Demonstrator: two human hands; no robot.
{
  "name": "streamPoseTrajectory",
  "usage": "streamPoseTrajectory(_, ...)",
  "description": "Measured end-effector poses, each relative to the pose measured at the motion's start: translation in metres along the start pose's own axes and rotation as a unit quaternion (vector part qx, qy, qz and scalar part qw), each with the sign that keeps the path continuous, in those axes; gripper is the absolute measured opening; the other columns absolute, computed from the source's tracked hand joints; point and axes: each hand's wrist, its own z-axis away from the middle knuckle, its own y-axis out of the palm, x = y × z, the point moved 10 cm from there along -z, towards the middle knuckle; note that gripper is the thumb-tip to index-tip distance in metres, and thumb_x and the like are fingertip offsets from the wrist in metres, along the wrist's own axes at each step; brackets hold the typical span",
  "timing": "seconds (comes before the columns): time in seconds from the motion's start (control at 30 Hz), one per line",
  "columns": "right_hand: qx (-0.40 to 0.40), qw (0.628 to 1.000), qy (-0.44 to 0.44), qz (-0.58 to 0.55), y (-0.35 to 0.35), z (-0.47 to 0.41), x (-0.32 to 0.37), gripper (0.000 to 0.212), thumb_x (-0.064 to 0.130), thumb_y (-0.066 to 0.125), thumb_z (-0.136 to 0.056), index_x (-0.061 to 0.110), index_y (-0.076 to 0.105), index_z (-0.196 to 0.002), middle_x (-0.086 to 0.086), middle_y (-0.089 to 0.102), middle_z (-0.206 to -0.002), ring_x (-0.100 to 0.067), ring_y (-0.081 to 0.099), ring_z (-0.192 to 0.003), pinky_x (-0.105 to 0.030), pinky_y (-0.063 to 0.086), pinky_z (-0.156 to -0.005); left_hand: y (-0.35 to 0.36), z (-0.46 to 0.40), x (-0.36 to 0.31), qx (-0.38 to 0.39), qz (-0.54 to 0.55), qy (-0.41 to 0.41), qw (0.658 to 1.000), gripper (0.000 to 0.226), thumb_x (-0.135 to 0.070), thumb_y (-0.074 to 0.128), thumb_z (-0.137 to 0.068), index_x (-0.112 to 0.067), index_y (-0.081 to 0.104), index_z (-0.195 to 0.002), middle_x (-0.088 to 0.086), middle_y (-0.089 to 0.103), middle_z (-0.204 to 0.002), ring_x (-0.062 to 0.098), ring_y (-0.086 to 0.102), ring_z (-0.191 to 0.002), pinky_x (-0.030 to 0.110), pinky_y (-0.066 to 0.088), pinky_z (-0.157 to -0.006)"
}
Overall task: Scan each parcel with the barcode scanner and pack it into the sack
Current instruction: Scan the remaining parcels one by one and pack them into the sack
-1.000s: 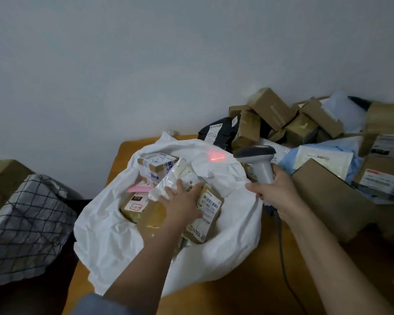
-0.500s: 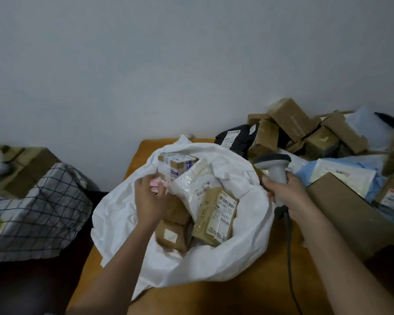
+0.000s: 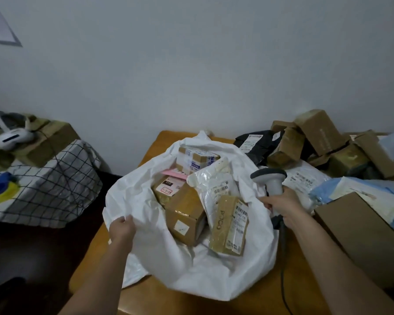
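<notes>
My left hand (image 3: 121,228) pinches the white plastic sack (image 3: 146,214) rim; my right hand (image 3: 282,206) grips the grey barcode scanner (image 3: 271,181), brown parcels (image 3: 187,214) between them.

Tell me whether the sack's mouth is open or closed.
Open: the left hand grips the white sack at its rim, and several parcels show inside.

Crinkled white plastic sack (image 3: 225,273) — matt brown cardboard boxes (image 3: 187,214) on wood.

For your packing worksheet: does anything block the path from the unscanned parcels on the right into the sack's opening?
Partly. The right hand with the scanner sits between the parcel pile and the sack; the opening itself gapes, though already heaped.
</notes>
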Motion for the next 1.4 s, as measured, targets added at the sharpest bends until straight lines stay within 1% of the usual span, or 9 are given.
streamPoseTrajectory(0.1, -0.022, 1.000, -0.009, -0.001, 0.004, 0.004, 0.008, 0.034, -0.002, 0.076, -0.078, -0.003, 0.060, -0.107, -0.017, 0.063, -0.079, -0.025, 0.058, -0.062, -0.033, 0.050, -0.056, -0.022, 0.004, -0.024, -0.061, 0.061, 0.071, 0.994, 0.029, -0.019, 0.046, -0.100, 0.000, 0.058, -0.081, 0.011, 0.049, -0.077, 0.029, 0.050, -0.074, 0.037, 0.039, -0.071)
streamPoseTrajectory(0.33, -0.022, 0.968, -0.220, -0.116, 0.010, 0.052, 0.136, 0.051, 0.019, 0.082, -0.076, 0.020, 0.055, -0.119, -0.001, 0.063, -0.102, -0.017, 0.063, -0.086, -0.027, 0.050, -0.061, -0.114, 0.049, -0.148, -0.216, 0.235, 0.268, 0.909, 0.030, -0.021, 0.041, -0.101, -0.015, 0.050, -0.073, -0.009, 0.040, -0.063, -0.002, 0.037, -0.051, 0.012, 0.033, -0.055)
streamPoseTrajectory(0.53, 0.013, 0.960, -0.253, -0.120, 0.025, 0.080, 0.166, 0.041, 0.016, 0.080, -0.079, 0.024, 0.054, -0.110, -0.001, 0.063, -0.101, -0.013, 0.061, -0.080, -0.019, 0.046, -0.053, -0.139, 0.047, -0.146, -0.223, 0.204, 0.251, 0.919, 0.029, -0.015, 0.038, -0.101, -0.005, 0.047, -0.075, -0.002, 0.038, -0.067, 0.013, 0.037, -0.068, 0.016, 0.031, -0.056)
streamPoseTrajectory(0.7, -0.002, 0.931, -0.306, -0.201, 0.007, 0.091, 0.191, 0.040, 0.017, 0.082, -0.076, 0.028, 0.057, -0.105, 0.000, 0.067, -0.092, -0.007, 0.060, -0.062, -0.018, 0.050, -0.052, -0.181, 0.069, -0.166, -0.292, 0.221, 0.301, 0.881, 0.030, -0.012, 0.038, -0.099, -0.010, 0.035, -0.069, -0.007, 0.027, -0.062, -0.001, 0.031, -0.049, 0.014, 0.030, -0.052)
streamPoseTrajectory(0.83, 0.013, 0.946, -0.276, -0.172, 0.016, 0.088, 0.185, 0.033, 0.012, 0.080, -0.078, 0.025, 0.056, -0.095, -0.005, 0.064, -0.089, -0.014, 0.058, -0.065, -0.027, 0.050, -0.060, -0.181, 0.079, -0.162, -0.286, 0.207, 0.284, 0.891, 0.026, -0.013, 0.037, -0.100, -0.008, 0.043, -0.076, -0.002, 0.034, -0.066, 0.004, 0.035, -0.061, 0.021, 0.031, -0.062)
streamPoseTrajectory(0.97, -0.003, 0.932, -0.283, -0.227, -0.001, 0.085, 0.183, 0.038, 0.016, 0.084, -0.073, 0.027, 0.060, -0.101, 0.004, 0.067, -0.086, -0.006, 0.062, -0.061, -0.020, 0.051, -0.053, -0.205, 0.101, -0.187, -0.336, 0.241, 0.360, 0.836, 0.028, -0.017, 0.037, -0.098, -0.012, 0.042, -0.071, -0.009, 0.034, -0.064, 0.000, 0.035, -0.055, 0.018, 0.028, -0.058)
streamPoseTrajectory(1.07, -0.017, 0.949, -0.254, -0.187, -0.003, 0.074, 0.166, 0.043, 0.018, 0.084, -0.074, 0.022, 0.061, -0.109, 0.000, 0.068, -0.091, -0.010, 0.064, -0.067, -0.025, 0.052, -0.053, -0.195, 0.093, -0.183, -0.318, 0.194, 0.339, 0.864, 0.028, -0.018, 0.038, -0.098, -0.005, 0.052, -0.078, 0.006, 0.043, -0.070, 0.016, 0.037, -0.068, 0.026, 0.027, -0.063)
streamPoseTrajectory(1.23, -0.031, 0.994, -0.105, -0.025, 0.014, 0.050, 0.078, 0.041, 0.010, 0.077, -0.080, 0.012, 0.054, -0.114, -0.007, 0.062, -0.090, -0.024, 0.059, -0.074, -0.039, 0.052, -0.068, -0.148, 0.045, -0.101, -0.212, 0.076, 0.136, 0.965, 0.027, -0.012, 0.042, -0.097, 0.008, 0.061, -0.095, 0.028, 0.063, -0.101, 0.041, 0.060, -0.096, 0.045, 0.048, -0.084)
streamPoseTrajectory(1.4, -0.034, 0.999, -0.033, 0.014, 0.006, 0.040, 0.028, 0.043, 0.005, 0.073, -0.082, 0.006, 0.054, -0.121, -0.021, 0.062, -0.107, -0.038, 0.061, -0.094, -0.042, 0.051, -0.071, -0.149, 0.051, -0.113, -0.229, -0.076, 0.077, 0.967, 0.032, -0.008, 0.056, -0.086, -0.004, 0.056, -0.118, 0.024, 0.045, -0.133, 0.043, 0.045, -0.119, 0.053, 0.040, -0.100)
